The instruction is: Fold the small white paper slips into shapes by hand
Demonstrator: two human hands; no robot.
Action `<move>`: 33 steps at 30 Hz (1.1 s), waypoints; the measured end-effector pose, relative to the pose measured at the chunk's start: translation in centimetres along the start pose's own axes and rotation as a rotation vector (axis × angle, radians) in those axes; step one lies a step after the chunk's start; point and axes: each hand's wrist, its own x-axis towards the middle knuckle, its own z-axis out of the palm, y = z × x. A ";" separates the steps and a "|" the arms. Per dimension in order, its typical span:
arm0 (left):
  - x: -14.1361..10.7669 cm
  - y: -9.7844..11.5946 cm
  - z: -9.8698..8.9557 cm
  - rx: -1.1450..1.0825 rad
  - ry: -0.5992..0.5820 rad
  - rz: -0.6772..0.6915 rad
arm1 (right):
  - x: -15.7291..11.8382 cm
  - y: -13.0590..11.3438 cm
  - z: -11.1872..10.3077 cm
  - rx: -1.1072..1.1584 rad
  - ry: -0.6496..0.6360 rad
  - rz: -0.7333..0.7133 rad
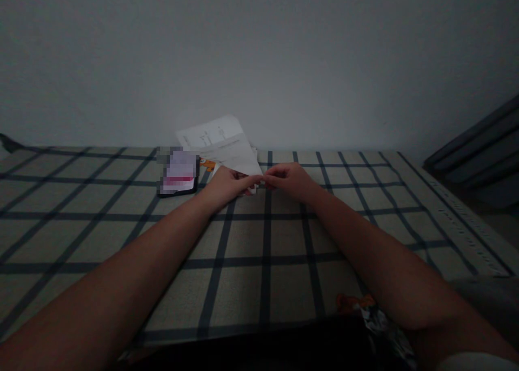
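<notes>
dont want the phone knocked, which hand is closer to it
The left hand: it lies between the phone and the right hand, which is clearly farther from the phone.

On the printed sheet (214,136) the lines are too small for reading. The screen of the smartphone (179,176) is covered by coarse blocks, so its content cannot be told. The left hand (227,186) hides a part of the papers under it. What lies between its fingertips and those of the right hand (290,180) is too small to tell. The bottom edge cuts both forearms (162,244), and the left edge cuts the checked tablecloth (247,236).
</notes>
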 end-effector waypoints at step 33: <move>0.5 -0.7 -0.3 0.009 0.009 0.071 | 0.1 0.5 -0.1 -0.037 -0.075 -0.067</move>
